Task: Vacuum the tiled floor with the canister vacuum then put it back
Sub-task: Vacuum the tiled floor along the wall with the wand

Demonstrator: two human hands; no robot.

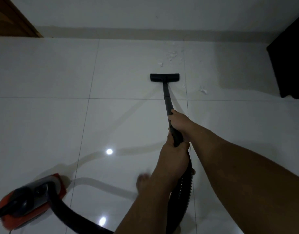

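Observation:
A black vacuum wand (167, 97) runs from my hands out to its flat floor head (164, 77), which rests on the white tiled floor (44, 73). My right hand (179, 122) grips the wand higher up, and my left hand (175, 152) grips the handle end just below it. The ribbed black hose (184, 188) drops from the handle and curves left to the red and black canister (29, 200) at the lower left. White scraps of debris (172, 54) lie just beyond the floor head, with another bit (203, 91) to its right.
A white wall with a skirting strip (128, 31) bounds the floor ahead. A wooden door or frame (12, 19) stands at the top left. A dark piece of furniture or cloth (289, 65) fills the right edge. My bare foot (142, 181) shows below the hands.

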